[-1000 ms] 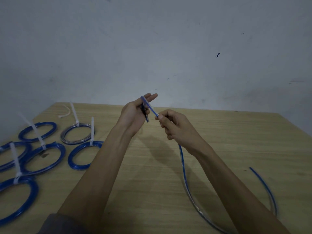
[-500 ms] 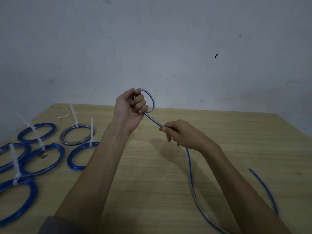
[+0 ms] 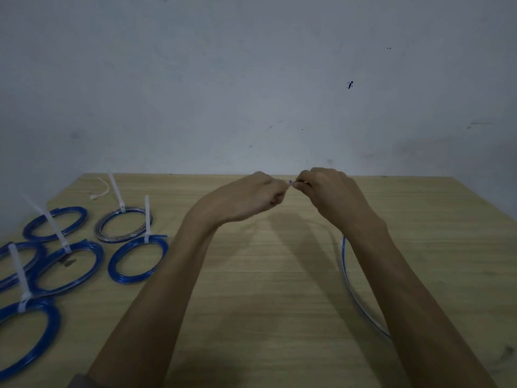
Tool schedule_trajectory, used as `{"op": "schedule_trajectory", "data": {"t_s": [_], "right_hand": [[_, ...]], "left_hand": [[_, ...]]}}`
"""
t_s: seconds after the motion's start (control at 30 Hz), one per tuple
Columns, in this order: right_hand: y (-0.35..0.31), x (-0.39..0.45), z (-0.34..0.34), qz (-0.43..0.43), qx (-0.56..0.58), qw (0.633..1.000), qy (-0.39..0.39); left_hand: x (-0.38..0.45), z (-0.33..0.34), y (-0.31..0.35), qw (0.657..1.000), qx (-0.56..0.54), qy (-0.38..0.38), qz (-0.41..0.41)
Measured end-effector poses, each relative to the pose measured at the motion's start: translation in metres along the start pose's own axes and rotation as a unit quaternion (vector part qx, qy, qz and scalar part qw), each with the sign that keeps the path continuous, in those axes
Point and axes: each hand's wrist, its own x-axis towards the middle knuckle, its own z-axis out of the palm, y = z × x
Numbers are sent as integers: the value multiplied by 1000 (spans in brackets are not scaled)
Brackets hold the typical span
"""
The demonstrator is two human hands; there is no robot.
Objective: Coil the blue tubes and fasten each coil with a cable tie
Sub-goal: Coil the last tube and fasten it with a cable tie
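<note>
Six finished coils are laid out on the left part of the wooden table, each bound with a white cable tie whose tail sticks upward: a blue coil nearest the forearms, a greyish coil behind it, and others further left, one cut off by the left edge of the picture. A loose cable tie is seen near the far left corner. The middle and right of the tabletop are bare up to the far edge, which meets a grey wall.

The loose blue tube is seen curving along the table beside the right forearm, by which its near stretch is hidden. Its end is pinched between the clenched fingers of the left hand and the right hand, which are held almost touching above the far edge.

Half a second earlier, a small loop was held up by the left hand with the hands further apart; that loop is no longer visible.
</note>
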Motion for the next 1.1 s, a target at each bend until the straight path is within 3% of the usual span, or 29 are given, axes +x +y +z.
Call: {"op": "schedule_trajectory", "data": {"t_s": [0.2, 0.37, 0.47, 0.8, 0.97, 1.1], "right_hand": [[5, -2, -12, 47, -59, 996, 56], [13, -9, -12, 105, 1, 993, -51], [9, -8, -10, 73, 34, 994, -76], [9, -2, -15, -19, 30, 980, 198], [-3, -2, -11, -32, 19, 976, 215], [-18, -1, -8, -49, 77, 983, 162]], "left_hand": [[12, 41, -1, 980, 197, 10, 12], [24, 61, -27, 967, 255, 5, 7], [28, 65, -41, 961, 276, 23, -2], [34, 74, -35, 929, 341, 116, 82], [38, 48, -38, 919, 304, 234, 84], [36, 29, -44, 912, 263, 304, 79]]}}
